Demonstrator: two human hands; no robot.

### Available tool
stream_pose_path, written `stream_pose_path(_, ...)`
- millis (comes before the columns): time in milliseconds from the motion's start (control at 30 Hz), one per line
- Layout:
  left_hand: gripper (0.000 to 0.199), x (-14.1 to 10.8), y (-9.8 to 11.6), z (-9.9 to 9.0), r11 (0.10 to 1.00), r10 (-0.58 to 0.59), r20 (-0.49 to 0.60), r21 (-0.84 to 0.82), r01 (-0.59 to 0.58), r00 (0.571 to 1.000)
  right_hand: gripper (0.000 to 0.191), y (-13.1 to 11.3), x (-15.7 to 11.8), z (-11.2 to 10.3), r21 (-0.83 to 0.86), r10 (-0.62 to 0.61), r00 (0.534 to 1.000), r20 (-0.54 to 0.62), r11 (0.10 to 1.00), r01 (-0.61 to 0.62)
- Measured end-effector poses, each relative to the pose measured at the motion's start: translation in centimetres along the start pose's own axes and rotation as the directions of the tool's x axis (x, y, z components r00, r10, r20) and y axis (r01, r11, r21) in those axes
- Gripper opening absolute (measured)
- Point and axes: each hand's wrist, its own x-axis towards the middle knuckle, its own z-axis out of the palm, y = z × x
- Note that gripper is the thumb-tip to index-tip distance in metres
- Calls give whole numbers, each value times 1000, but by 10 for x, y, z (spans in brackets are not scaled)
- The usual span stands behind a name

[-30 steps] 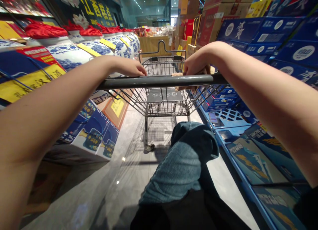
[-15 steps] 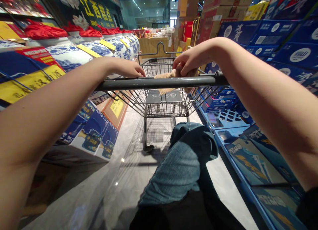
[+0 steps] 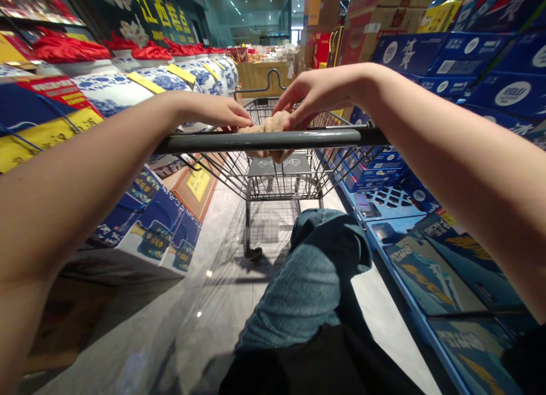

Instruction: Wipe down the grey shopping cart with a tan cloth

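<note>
**Handling a tan fluffy cloth (image 3: 278, 121) at the grey handle bar (image 3: 256, 140) of a shopping cart**

Starting well left of the left fingers (image 3: 239, 115): a row of white-and-blue jars (image 3: 113, 91) topped with red fabric (image 3: 70, 49); lower down, dark blue gift boxes (image 3: 147, 236) with printed labels.

Moving right, to the left hand (image 3: 213, 109): held palm down over the far side of the bar, with fingers together and loosely curved, tips at the cloth's left end, perhaps touching. Impossible to tell any grip there, with the undersides hidden.

Between both sets of fingertips: the cloth, bunched apparently against the bar's far side, showing above and below it. Beneath the fingers: the wire basket (image 3: 277, 191) with its dark panel (image 3: 279, 165); closer to the camera, a denim-clad leg (image 3: 315, 258).

Next, the right hand (image 3: 313, 96): wrist arched high, thumb and fingers bent down and closed on the cloth's right end, seemingly in a pinch.

Farther right of the right fingers: stacked blue cartons (image 3: 405, 54) and, lower, a blue pallet (image 3: 390, 199).

Judging progress: looks under way rather than finished. Done: cloth brought to the bar and taken up by the right fingers. Left, as things lie now: the cloth not yet released. Shows no clear mark of how much of the bar already counts as covered.
</note>
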Motion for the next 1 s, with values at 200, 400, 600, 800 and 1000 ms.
stream_pose_path(200,64,-8,14,-3,932,-29,-15,-361,22,999,32,3,-2,-6,-50,43,997,-61,998,-46)
stream_pose_path(400,68,-2,8,-2,967,-32,33,-251,39,999,21,10,-6,-13,-131,141,990,15,982,-138)
stream_pose_path(600,83,-3,23,1,928,88,55,-367,-62,995,20,10,1,-7,-119,162,986,-37,979,-165)
stream_pose_path(800,65,6,33,9,945,208,103,-277,-173,973,15,14,4,-1,-50,98,992,-77,994,-102)
stream_pose_path(1000,57,6,29,6,974,169,-12,-148,-169,985,13,12,2,0,-155,41,992,-119,986,-59)
